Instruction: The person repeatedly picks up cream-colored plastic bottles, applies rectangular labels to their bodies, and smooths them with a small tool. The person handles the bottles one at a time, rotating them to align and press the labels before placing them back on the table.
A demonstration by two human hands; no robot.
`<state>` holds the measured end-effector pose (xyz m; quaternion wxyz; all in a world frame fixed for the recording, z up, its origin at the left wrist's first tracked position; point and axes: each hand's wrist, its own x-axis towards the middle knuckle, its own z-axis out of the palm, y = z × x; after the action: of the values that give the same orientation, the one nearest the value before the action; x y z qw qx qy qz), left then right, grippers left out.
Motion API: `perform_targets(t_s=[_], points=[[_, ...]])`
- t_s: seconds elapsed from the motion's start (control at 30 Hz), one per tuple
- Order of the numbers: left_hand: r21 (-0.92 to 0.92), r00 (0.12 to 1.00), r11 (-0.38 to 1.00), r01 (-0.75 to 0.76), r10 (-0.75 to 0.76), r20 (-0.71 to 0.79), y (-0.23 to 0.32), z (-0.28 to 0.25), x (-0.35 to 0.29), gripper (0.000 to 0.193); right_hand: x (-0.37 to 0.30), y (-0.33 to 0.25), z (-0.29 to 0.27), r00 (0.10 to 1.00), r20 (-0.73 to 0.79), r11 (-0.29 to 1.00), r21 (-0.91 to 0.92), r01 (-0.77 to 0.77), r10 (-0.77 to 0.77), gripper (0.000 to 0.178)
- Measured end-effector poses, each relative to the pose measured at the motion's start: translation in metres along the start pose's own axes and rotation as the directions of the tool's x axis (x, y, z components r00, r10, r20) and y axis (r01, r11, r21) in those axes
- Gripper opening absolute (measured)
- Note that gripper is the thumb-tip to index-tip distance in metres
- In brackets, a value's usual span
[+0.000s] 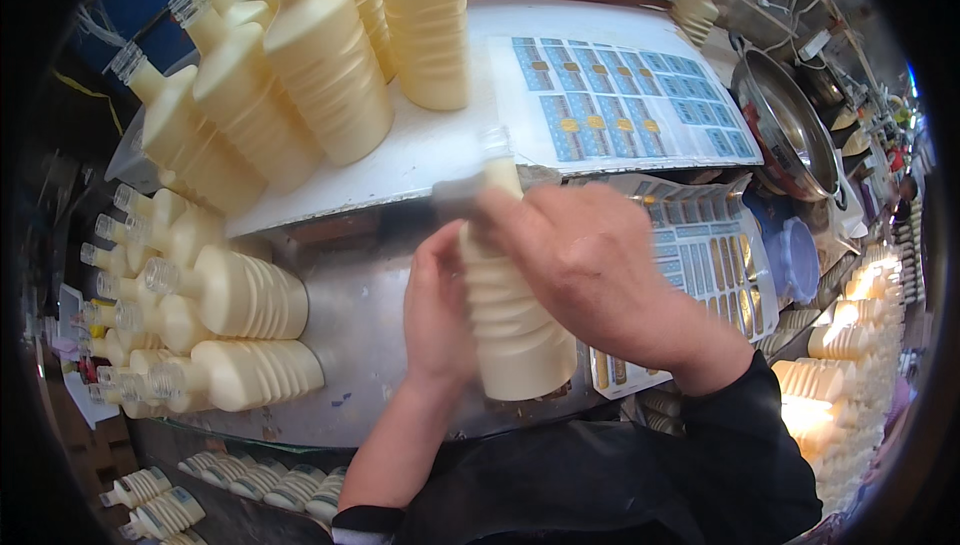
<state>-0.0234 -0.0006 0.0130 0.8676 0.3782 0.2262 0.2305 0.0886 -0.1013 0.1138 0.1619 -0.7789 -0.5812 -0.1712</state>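
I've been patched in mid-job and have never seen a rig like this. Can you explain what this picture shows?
There's no robot here: a person is working with two bare hands. The one picture comes from a wide fisheye camera on their head, looking down, so straight edges bend toward the rim. Its left is the person's left.

The left hand holds the side of a pale yellow bottle, while the right hand reaches across its upper part. A blurred greyish thing by the fingers is too smeared to identify.

Ahead is a white board bearing a sheet of blue labels and a group of large bottles. More bottles crowd the left of the metal table; another label sheet lies at right.
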Motion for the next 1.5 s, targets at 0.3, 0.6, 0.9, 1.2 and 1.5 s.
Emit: perform_targets(t_s=[0.3, 0.6, 0.9, 1.2, 1.5], points=[[0.005, 0.998, 1.000, -0.029, 0.029, 0.062, 0.002, -0.001, -0.002, 0.049, 0.010, 0.019, -0.003, 0.968, 0.005, 0.932, 0.266, -0.244, 0.252, 0.017], [0.190, 0.994, 0.976, -0.105, 0.100, 0.039, 0.000, 0.001, 0.002, 0.040, 0.010, 0.007, 0.039, 0.880, -0.010, 0.827, 0.348, -0.442, 0.475, 0.030], [0.763, 0.994, 0.644, -0.056, 0.108, -0.017, 0.005, 0.016, 0.019, 0.045, -0.003, 0.034, 0.040, 0.825, -0.030, 0.674, 0.595, -0.439, 0.564, 0.028], [0.542, 0.989, 0.827, -0.149, 0.113, 0.098, -0.010, -0.002, 0.024, 0.038, -0.037, 0.068, 0.073, 0.778, -0.060, 0.642, 0.606, -0.470, 0.626, 0.031], [0.485, 0.972, 0.859, -0.162, 0.224, -0.072, -0.016, -0.010, 0.013, 0.044, -0.045, 0.079, 0.077, 0.774, -0.128, 0.652, 0.633, -0.418, 0.621, 0.031]])
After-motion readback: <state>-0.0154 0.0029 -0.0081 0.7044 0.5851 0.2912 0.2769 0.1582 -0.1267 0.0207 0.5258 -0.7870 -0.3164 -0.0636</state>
